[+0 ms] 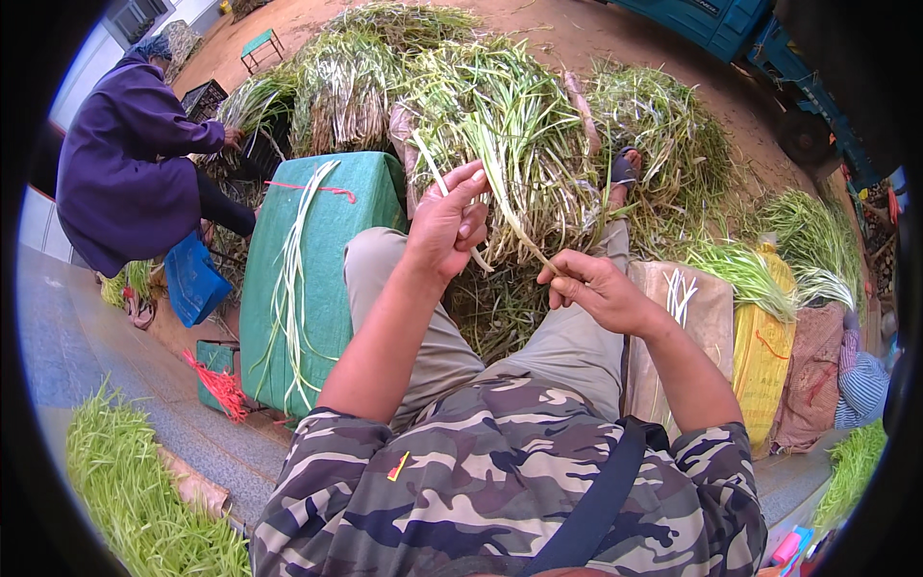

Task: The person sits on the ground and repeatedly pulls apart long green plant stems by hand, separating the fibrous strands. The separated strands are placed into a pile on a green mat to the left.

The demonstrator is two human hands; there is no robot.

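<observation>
My left hand [453,216] has its fingers closed around a pale, peeled stalk [430,162] that sticks out above and below the fist. Between finger and thumb, my right hand [588,285] grips the root end of a leafy green stalk [508,205], which slants up to the left past my left fingertips. Beyond both hands lies a heap of unpeeled long-leaved stalks [533,108] with brownish lower ends. Peeled stalks [292,267] with a red tie near their top lie on a green-covered block [332,238] left of my knee. Short white stalks [679,296] rest on a beige-covered block [714,346] at the right.
A co-worker in purple [130,159] bends over stalks beside a black crate [203,101] at the upper left. Red ties [220,386] hang beside a small green stool. Bright green bundles [144,490] lie at lower left. A blue vehicle [707,25] stands at upper right.
</observation>
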